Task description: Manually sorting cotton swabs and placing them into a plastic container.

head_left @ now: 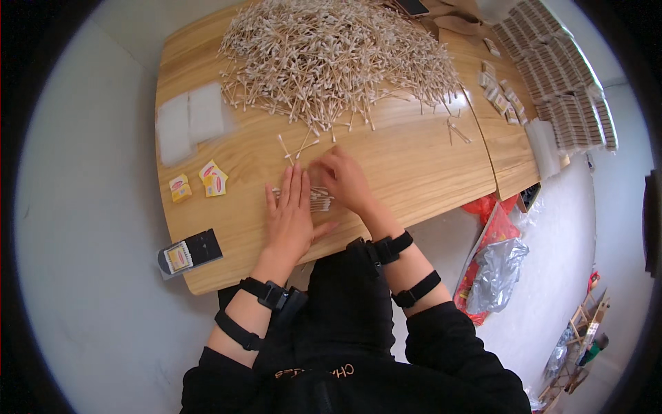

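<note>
Lying partly under the left hand (289,219), a small row of cotton swabs (321,201) occupied the near part of the wooden counter (414,179), long axis running roughly left to right, across the line of the left fingers. Left hand: one, nearer to the row and over it, grip flat, fingers straight and close together, thumb spread out to the right. Right hand (348,181): one, just beyond the row's right end, fingers curled; whether that grip pinched a swab I could not tell. Swabs in the row: several, partly covered, not countable. Crossed loose swabs (303,147): two or three, just past the left fingertips. Heap of swabs (338,62): one, large, at the far side, its pieces beyond counting. Clear plastic sheets (176,131): two stacks, side by side at left. Yellow cards (214,181): two small groups, nearer than the sheets. Black holder (204,246): one, at the near left corner, bearing one swab pack (178,257). Stray swabs (456,131): a few, near the seam at right. Stacked swab packs (552,69): one tall bank at far right, exact number not legible. Silver bag (498,272): one, below the counter at right.
</note>
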Tool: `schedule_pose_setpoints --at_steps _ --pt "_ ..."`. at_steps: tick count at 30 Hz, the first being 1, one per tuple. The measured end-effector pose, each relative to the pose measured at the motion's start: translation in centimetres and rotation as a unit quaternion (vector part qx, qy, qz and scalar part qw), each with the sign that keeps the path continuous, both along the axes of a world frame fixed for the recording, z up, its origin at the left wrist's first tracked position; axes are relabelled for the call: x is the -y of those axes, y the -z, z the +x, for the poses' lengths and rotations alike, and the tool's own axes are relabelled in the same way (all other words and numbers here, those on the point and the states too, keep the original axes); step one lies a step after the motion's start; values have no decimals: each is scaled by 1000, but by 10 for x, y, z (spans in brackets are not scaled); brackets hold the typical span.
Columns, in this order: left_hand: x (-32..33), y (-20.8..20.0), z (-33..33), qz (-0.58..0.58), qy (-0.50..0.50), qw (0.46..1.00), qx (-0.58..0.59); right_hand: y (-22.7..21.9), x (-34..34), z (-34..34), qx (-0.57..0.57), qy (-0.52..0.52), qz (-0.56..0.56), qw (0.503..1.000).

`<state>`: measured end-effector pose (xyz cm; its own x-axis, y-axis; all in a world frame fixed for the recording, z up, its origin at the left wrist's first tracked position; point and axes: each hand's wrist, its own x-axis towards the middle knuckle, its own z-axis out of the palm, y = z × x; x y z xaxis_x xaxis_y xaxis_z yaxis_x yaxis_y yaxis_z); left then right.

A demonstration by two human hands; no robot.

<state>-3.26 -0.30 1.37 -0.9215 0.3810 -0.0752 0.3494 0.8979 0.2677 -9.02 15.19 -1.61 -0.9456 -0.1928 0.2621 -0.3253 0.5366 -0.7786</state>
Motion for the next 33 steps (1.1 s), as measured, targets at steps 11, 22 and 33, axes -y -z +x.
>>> schedule_pose_setpoints --at_steps 11,22,33 --pt "13 -8 23 25 -6 999 34 -7 3 -29 -97 48 183 977" --pt "14 -3 35 14 -6 999 35 -7 20 -34 -72 10 118 990" --pt "8 0 14 -16 9 1000 10 -13 21 -23 56 20 1 998"
